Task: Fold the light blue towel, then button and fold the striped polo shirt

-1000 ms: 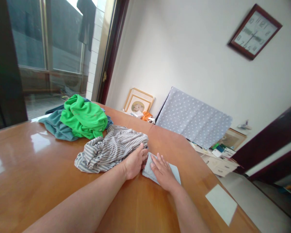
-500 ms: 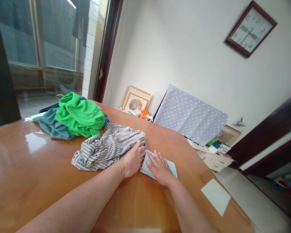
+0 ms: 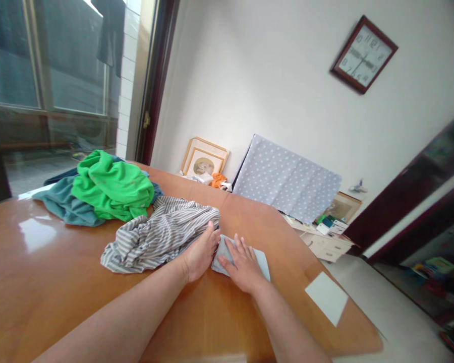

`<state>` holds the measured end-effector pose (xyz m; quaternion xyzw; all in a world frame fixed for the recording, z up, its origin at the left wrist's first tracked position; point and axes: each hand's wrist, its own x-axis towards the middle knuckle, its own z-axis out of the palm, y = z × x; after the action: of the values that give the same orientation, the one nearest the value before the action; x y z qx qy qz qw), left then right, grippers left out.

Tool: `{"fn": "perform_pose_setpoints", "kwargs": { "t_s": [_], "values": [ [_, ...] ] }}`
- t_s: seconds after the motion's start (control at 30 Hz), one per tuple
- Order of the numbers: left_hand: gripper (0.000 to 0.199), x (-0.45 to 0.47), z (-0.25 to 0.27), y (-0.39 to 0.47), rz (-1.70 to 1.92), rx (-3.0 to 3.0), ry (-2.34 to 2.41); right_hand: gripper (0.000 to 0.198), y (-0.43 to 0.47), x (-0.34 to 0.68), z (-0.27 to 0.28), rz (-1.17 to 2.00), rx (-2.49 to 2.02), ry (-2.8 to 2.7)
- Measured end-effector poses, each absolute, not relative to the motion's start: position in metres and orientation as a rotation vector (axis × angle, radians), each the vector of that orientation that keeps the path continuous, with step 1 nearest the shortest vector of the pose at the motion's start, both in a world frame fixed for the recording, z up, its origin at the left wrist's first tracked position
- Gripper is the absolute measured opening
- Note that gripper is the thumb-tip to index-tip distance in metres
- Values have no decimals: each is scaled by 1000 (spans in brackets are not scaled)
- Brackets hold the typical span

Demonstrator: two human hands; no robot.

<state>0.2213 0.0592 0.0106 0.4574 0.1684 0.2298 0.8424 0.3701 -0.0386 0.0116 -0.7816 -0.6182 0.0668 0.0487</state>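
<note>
A small folded light grey-blue cloth (image 3: pixel 264 263) lies flat on the wooden table. My right hand (image 3: pixel 242 267) rests on top of it, palm down with fingers spread. At the cloth's left edge stands my left hand (image 3: pixel 200 255), turned on its side with the thumb up and the fingers stretched out, their tips partly hidden. Just left of that hand sits a crumpled grey-and-white striped garment (image 3: pixel 161 234). Farther back on the left, a bright green garment (image 3: pixel 111 186) is heaped over a teal one (image 3: pixel 66 204) and darker blue cloth.
A pale flat sheet (image 3: pixel 328 298) lies near the table's right edge (image 3: pixel 363 322). Beyond the table stand a dotted grey cover (image 3: pixel 287 179), framed pictures (image 3: pixel 206 161) and a small white drawer unit (image 3: pixel 325 246). A clock (image 3: pixel 364 54) hangs on the wall.
The whole view has shifted, so things appear a little farther left. Both hands keep nearly the same places at the folded cloth.
</note>
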Motion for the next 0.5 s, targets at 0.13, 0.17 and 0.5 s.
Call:
{"fn": "perform_pose_setpoints", "kwargs": {
  "t_s": [0.13, 0.17, 0.5],
  "values": [
    [95, 220, 11, 60, 520, 959, 410, 85, -60, 370, 10, 113, -2317, -1975],
    [94, 220, 11, 60, 529, 954, 429, 85, -65, 370, 8, 102, -2305, -2004],
    [88, 218, 8, 61, 563, 987, 516, 63, -60, 388, -4, -4, -2340, -1953]
  ]
}}
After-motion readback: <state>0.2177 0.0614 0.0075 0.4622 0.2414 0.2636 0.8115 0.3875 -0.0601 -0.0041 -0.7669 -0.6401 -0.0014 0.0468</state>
